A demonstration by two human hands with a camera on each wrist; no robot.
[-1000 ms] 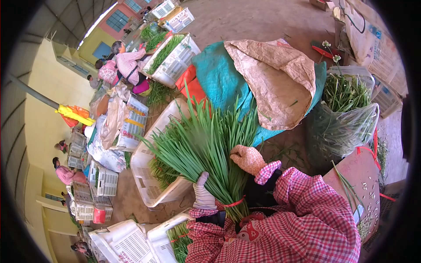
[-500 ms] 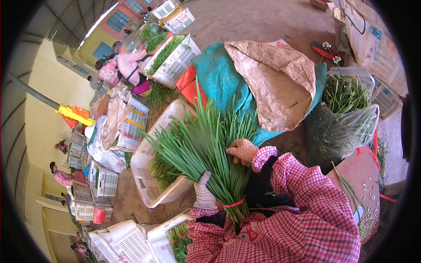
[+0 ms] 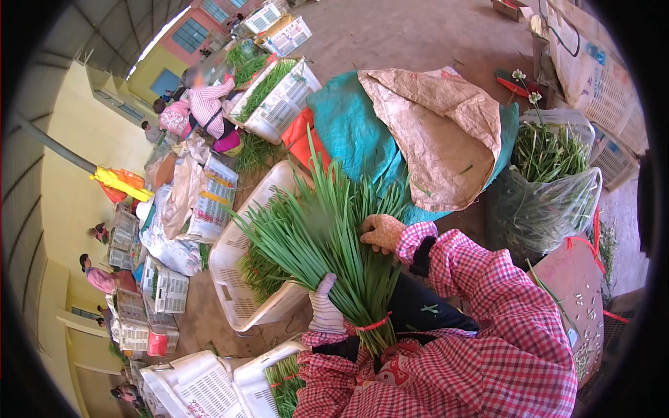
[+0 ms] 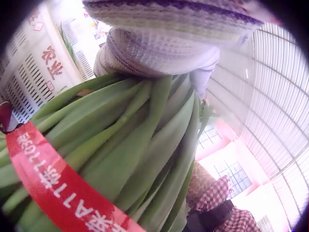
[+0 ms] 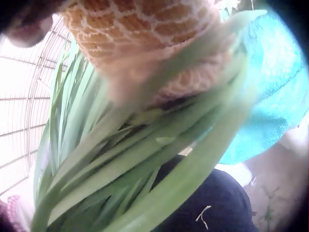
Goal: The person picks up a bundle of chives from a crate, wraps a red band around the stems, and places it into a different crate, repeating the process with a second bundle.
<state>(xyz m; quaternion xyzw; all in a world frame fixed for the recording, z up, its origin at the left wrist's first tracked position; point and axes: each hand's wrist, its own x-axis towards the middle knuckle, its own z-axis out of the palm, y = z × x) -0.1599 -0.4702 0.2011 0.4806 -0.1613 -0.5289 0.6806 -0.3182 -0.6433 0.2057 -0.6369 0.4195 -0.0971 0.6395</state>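
A large bunch of long, flat green garlic chives (image 3: 334, 237), bound near its lower end with a printed red tape (image 3: 373, 324), leans in front of the body. In a striped knit glove, my left hand (image 3: 325, 306) grips the bunch's left side just above the tape; its thumb shows and the other fingers are hidden behind leaves. My right hand (image 3: 382, 233), in an orange-patterned glove, holds leaves higher on the right side with curled fingers. The right wrist view shows long leaves (image 5: 145, 179) running across and under that glove.
A white crate (image 3: 233, 279) with more greens stands left of the bunch, and another crate (image 3: 254, 383) is lower down. Turquoise sacking (image 3: 348, 125) and brown sacking (image 3: 439, 132) lie ahead. At right are a bag of cut stalks (image 3: 550, 195) and a board (image 3: 571, 292) with scraps.
My right hand has shifted up and slightly left along the leaves, its forearm rising so more of the dark trouser leg shows. The left hand keeps its grip in place.
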